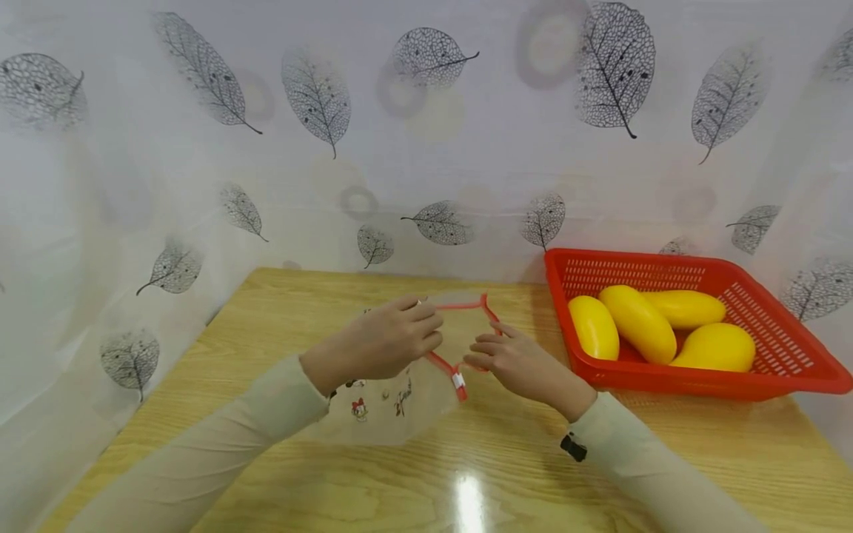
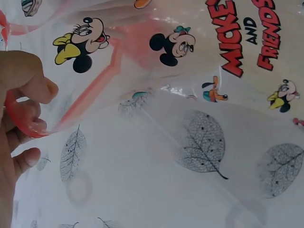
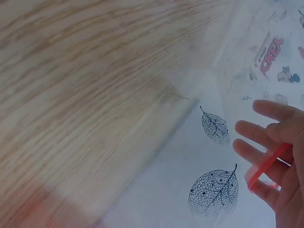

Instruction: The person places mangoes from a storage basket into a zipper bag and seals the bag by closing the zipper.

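Note:
A clear plastic zip bag (image 1: 380,414) with a red zip edge and cartoon prints hangs between my hands over the table, its mouth spread apart. My left hand (image 1: 389,340) grips the bag at the left side of the mouth; the left wrist view shows the red strip (image 2: 90,95) running through its curled fingers. On the other side my right hand (image 1: 520,366) holds the zip edge, and in the right wrist view the red strip (image 3: 266,166) crosses its partly bent fingers. A white slider (image 1: 457,380) sits near the strip's lower end. The bag looks flat, with nothing visible inside.
At the right of the wooden table (image 1: 320,488) stands a red plastic basket (image 1: 680,381) with slotted walls. Several yellow mangoes (image 1: 637,322) lie in it. A pale sheet (image 1: 426,163) printed with dark leaves hangs behind and at the sides.

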`<state>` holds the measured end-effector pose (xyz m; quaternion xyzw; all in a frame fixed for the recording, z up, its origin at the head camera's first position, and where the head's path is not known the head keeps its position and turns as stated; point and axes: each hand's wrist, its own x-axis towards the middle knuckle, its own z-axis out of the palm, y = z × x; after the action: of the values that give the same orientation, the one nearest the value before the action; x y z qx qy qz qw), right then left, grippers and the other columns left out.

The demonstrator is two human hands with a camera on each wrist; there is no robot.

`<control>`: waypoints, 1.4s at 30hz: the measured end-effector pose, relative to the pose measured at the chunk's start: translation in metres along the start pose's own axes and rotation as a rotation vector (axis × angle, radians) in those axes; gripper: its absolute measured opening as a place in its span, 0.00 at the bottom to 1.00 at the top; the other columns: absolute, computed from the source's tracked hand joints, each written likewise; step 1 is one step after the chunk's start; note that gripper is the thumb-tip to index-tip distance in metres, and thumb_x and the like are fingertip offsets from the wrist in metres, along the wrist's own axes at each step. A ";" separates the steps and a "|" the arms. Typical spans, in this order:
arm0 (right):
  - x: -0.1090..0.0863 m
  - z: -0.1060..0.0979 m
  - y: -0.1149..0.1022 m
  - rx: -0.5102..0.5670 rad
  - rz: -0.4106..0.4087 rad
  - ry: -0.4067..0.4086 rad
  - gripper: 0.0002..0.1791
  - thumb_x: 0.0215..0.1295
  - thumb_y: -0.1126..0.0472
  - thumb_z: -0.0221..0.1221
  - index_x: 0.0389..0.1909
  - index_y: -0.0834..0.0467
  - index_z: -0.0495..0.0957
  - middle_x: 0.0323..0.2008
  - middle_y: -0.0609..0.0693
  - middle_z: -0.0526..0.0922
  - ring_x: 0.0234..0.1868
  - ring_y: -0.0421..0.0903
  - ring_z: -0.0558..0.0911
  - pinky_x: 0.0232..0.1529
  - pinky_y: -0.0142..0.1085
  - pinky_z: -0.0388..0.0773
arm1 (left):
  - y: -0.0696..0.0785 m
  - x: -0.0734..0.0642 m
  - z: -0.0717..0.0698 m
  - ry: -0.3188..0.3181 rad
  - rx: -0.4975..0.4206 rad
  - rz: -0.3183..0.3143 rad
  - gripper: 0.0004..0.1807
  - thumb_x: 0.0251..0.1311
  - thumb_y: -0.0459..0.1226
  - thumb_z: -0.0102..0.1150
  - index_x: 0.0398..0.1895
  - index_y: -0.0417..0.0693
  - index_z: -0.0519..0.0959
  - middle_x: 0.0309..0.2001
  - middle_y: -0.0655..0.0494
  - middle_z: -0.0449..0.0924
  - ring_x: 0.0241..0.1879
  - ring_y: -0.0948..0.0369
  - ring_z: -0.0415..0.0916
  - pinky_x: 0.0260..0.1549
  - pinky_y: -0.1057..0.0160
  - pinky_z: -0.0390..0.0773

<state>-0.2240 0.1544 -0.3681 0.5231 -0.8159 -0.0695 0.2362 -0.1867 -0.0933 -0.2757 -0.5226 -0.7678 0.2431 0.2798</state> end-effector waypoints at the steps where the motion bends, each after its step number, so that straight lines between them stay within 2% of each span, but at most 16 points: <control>1: 0.000 0.000 0.000 0.005 0.003 0.004 0.17 0.50 0.61 0.68 0.44 0.51 0.82 0.39 0.46 0.85 0.45 0.45 0.82 0.56 0.46 0.74 | -0.001 0.000 0.000 0.012 0.015 -0.003 0.06 0.55 0.40 0.61 0.35 0.53 0.80 0.40 0.60 0.79 0.44 0.61 0.75 0.52 0.64 0.74; 7: 0.003 -0.002 -0.005 0.008 0.034 0.025 0.21 0.48 0.58 0.69 0.46 0.53 0.80 0.40 0.47 0.86 0.45 0.45 0.83 0.55 0.49 0.75 | 0.001 0.003 0.000 0.051 0.138 0.019 0.05 0.54 0.39 0.63 0.33 0.54 0.79 0.39 0.61 0.78 0.42 0.63 0.73 0.52 0.66 0.74; 9: 0.004 -0.003 -0.007 -0.002 0.056 0.035 0.21 0.48 0.59 0.70 0.45 0.53 0.79 0.41 0.47 0.86 0.45 0.46 0.83 0.55 0.49 0.75 | 0.002 0.003 0.000 0.060 0.149 0.013 0.04 0.54 0.38 0.63 0.33 0.54 0.79 0.38 0.62 0.78 0.41 0.63 0.73 0.49 0.68 0.74; 12: 0.006 -0.005 -0.010 -0.021 0.089 0.048 0.21 0.47 0.58 0.70 0.45 0.53 0.79 0.42 0.48 0.86 0.44 0.46 0.83 0.55 0.50 0.75 | 0.004 0.000 0.002 0.084 0.109 -0.016 0.05 0.53 0.37 0.64 0.34 0.53 0.79 0.39 0.62 0.79 0.41 0.63 0.74 0.45 0.69 0.74; 16: 0.008 -0.009 -0.013 -0.033 0.127 0.027 0.23 0.46 0.57 0.71 0.46 0.54 0.80 0.43 0.50 0.85 0.44 0.48 0.83 0.55 0.50 0.75 | 0.007 -0.004 0.008 0.135 -0.024 -0.061 0.05 0.52 0.35 0.65 0.32 0.50 0.80 0.36 0.60 0.80 0.40 0.64 0.76 0.40 0.71 0.76; 21: 0.009 -0.009 -0.014 -0.042 0.152 -0.021 0.22 0.48 0.58 0.69 0.47 0.54 0.79 0.43 0.51 0.85 0.44 0.49 0.83 0.54 0.50 0.75 | 0.014 -0.009 0.016 0.168 -0.153 -0.060 0.05 0.49 0.31 0.66 0.28 0.49 0.81 0.33 0.60 0.81 0.36 0.65 0.77 0.39 0.73 0.78; 25: 0.009 -0.009 -0.014 -0.039 0.157 -0.040 0.21 0.49 0.59 0.69 0.47 0.54 0.79 0.43 0.51 0.85 0.45 0.49 0.83 0.54 0.50 0.75 | 0.016 -0.011 0.019 0.183 -0.186 -0.061 0.07 0.46 0.28 0.64 0.27 0.48 0.81 0.32 0.60 0.80 0.35 0.64 0.76 0.39 0.73 0.77; 30: 0.009 -0.008 -0.014 -0.032 0.160 -0.041 0.21 0.49 0.59 0.69 0.47 0.54 0.79 0.43 0.51 0.85 0.45 0.49 0.83 0.54 0.50 0.75 | 0.015 -0.011 0.019 0.205 -0.235 -0.055 0.04 0.43 0.30 0.58 0.24 0.47 0.78 0.28 0.58 0.76 0.33 0.61 0.73 0.44 0.67 0.76; 37: 0.008 -0.009 -0.015 -0.007 0.159 -0.017 0.22 0.47 0.57 0.70 0.46 0.54 0.79 0.42 0.51 0.85 0.46 0.50 0.83 0.55 0.50 0.75 | 0.012 -0.008 0.018 0.182 -0.282 -0.023 0.04 0.44 0.40 0.55 0.23 0.50 0.74 0.26 0.59 0.71 0.30 0.61 0.68 0.40 0.66 0.74; 42: 0.007 -0.013 -0.014 -0.013 0.152 0.015 0.20 0.49 0.57 0.69 0.45 0.54 0.79 0.42 0.51 0.85 0.47 0.50 0.82 0.54 0.49 0.75 | 0.011 -0.004 0.018 0.171 -0.281 0.004 0.04 0.45 0.41 0.54 0.21 0.51 0.73 0.25 0.59 0.71 0.29 0.61 0.68 0.36 0.66 0.72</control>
<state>-0.2094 0.1437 -0.3592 0.4586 -0.8511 -0.0528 0.2501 -0.1903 -0.0948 -0.2968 -0.5770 -0.7666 0.0884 0.2675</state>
